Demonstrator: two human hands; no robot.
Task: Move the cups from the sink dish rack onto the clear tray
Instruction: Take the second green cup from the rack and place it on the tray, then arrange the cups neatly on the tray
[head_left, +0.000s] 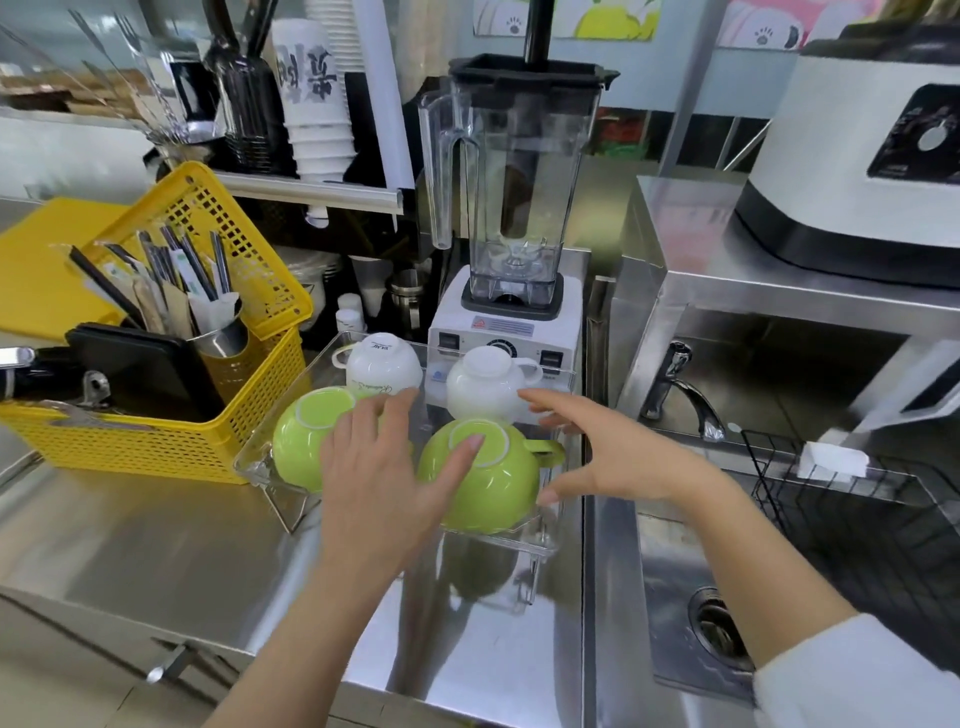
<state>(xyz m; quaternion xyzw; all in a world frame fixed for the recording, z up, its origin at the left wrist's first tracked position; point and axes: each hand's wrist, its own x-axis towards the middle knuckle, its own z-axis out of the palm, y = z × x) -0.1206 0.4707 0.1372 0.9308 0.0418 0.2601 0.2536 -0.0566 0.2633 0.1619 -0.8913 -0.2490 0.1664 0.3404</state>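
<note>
The clear tray (260, 470) stands on the steel counter with cups upside down in it. Two white cups (382, 364) (483, 387) sit at its far side. Two green cups (298, 441) (493, 488) sit at its near side. My left hand (384, 478) hovers flat over the tray between the two green cups, with fingers spread and a fingertip on the right green cup's base. To the right, my right hand (597, 449) is spread beside that cup and the tray's right edge, holding nothing. The black wire dish rack (852, 499) over the sink shows no cups.
A blender (511, 208) stands right behind the tray. A yellow basket (171, 426) with utensils sits to the tray's left. The sink (691, 571) and its tap (675, 389) lie to the right, under a white machine (857, 156).
</note>
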